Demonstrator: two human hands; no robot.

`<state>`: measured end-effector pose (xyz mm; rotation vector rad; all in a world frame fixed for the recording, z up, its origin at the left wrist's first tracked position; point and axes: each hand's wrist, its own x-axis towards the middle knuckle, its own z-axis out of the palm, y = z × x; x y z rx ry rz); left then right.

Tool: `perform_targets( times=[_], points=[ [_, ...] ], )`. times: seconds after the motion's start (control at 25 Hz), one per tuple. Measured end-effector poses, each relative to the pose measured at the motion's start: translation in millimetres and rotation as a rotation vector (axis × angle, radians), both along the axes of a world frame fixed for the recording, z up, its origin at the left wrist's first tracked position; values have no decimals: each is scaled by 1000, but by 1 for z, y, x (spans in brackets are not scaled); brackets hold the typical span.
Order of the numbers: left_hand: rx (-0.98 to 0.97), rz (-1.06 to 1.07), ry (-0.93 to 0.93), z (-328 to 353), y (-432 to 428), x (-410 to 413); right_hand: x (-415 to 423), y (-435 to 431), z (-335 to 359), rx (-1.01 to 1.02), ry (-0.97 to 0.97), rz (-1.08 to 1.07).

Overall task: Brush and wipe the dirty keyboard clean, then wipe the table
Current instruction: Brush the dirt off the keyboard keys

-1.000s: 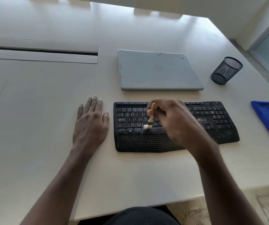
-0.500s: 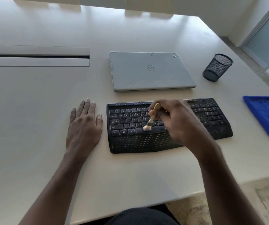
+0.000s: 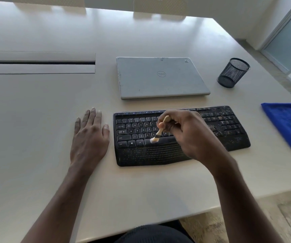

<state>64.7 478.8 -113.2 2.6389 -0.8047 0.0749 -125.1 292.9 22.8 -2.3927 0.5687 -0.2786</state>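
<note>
1. The right hand [image 3: 183,132] grips a small wooden brush [image 3: 159,131], its white bristles on the spacebar of the black keyboard [image 3: 158,155].
2. The left hand [image 3: 88,139] lies flat on the table [image 3: 36,120], just beside the keyboard's left end.
3. Crumbs speckle the keyboard's right side (the left keys look cleaner).
4. A closed laptop [image 3: 160,78], mesh cup [image 3: 233,72] and blue cloth [image 3: 288,125] lie nearby.

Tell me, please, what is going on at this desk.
A person is brushing a dirty black keyboard. The right hand holds a small brush, its bristles down by the space bar. The left hand lies flat on the table beside the keyboard. Debris covers the keyboard's right end. The blue cloth lies unused at the right.
</note>
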Motion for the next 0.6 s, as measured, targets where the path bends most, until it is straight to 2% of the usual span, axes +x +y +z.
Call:
perform_targets(
  times=[0.2,0.28,0.44,0.6],
  points=[
    [-4,10,7,0,-1,-1,-12,-23,7,-156,-10,-216],
    [-1,10,7,0,-2,-1,-6,-17,8,-144,-58,-197],
    [-4,3,2,0,-1,-1,4,-11,2,-52,25,-68],
    [-1,6,-2,-2,-1,0,0,-31,8,-102,40,-204]
  ],
)
